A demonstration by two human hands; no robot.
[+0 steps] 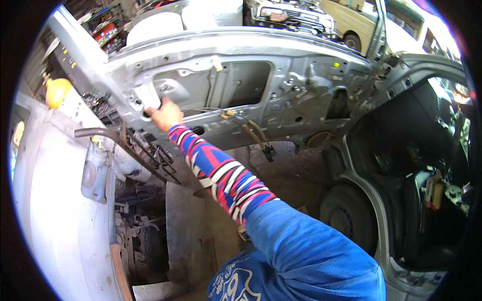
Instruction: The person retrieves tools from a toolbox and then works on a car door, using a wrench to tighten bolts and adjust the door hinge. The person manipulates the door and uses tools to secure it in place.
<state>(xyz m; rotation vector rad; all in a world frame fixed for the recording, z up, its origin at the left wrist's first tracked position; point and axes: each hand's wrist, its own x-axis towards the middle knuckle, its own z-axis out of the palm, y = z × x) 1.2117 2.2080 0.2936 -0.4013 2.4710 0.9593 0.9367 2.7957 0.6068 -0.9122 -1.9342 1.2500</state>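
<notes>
My right arm, in a blue sleeve and a patterned arm cover, reaches up and left across a bare grey car door (236, 42). At the end of that arm, my right hand (169, 116) is at the door's inner panel, beside its large cut-out. Its fingers look curled around a bright patch near a small hole; what they hold there is too washed out to make out. Thin cables with tan foam wraps (254, 131) run from near the hand and hang below the cut-out, ending in a black connector (269, 152). My left hand is out of view.
The car's open door frame (380, 241) curves down the right side, with a dark wheel (346, 215) inside it. White body panels (65, 200), a bent pipe (100, 132) and an orange rounded object (58, 92) stand on the left. Other vehicles (291, 17) are beyond the door.
</notes>
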